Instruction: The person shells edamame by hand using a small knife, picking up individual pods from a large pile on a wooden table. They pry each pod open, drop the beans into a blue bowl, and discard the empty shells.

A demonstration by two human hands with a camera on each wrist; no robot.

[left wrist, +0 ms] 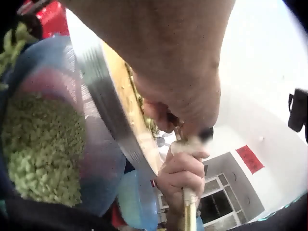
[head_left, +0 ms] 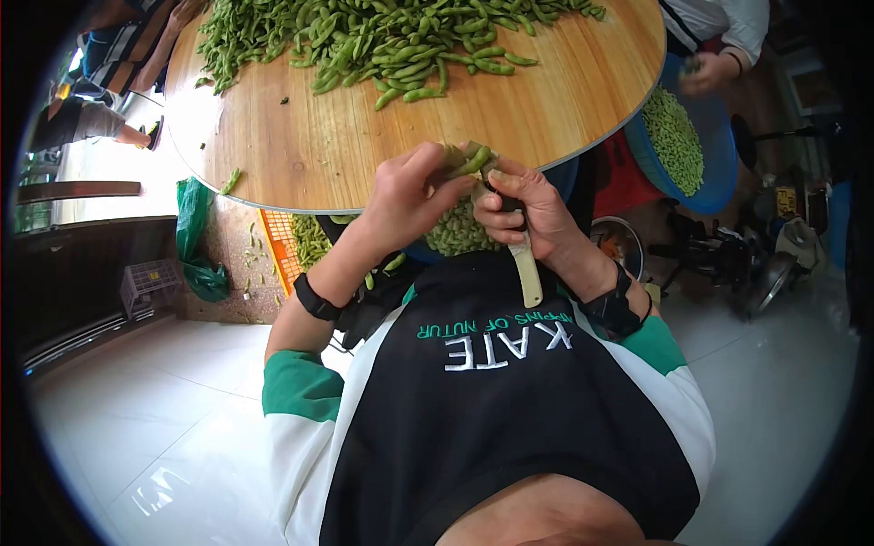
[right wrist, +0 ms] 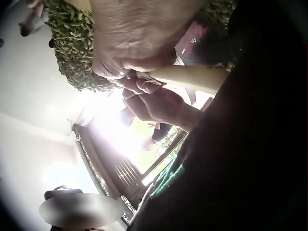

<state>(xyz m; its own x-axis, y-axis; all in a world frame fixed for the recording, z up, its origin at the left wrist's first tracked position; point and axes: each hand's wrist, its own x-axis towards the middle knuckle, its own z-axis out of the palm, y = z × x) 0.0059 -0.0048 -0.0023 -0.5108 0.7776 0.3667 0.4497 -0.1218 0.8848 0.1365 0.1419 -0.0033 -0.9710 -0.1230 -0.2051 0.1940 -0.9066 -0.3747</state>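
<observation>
Over the table's near edge, my left hand [head_left: 410, 191] pinches a green soybean pod [head_left: 474, 162] between thumb and fingers. Facing it, my right hand [head_left: 537, 205] grips a knife [head_left: 528, 273], its cream handle pointing back toward my chest. The blade end is hidden among the fingers, whose tips meet close by the pod. In the right wrist view the cream handle [right wrist: 190, 78] sticks out from under my right hand [right wrist: 144, 36]. Below the hands, shelled green beans [head_left: 455, 232] fill a blue basin [left wrist: 98, 192].
A big heap of pods [head_left: 391, 41] covers the far part of the round wooden table [head_left: 246, 155]. At right, another person's hand [head_left: 715, 73] is over a blue basin [head_left: 719, 159] of shelled beans. An orange crate [head_left: 278, 246] with pods and a green bag [head_left: 196, 241] are at left.
</observation>
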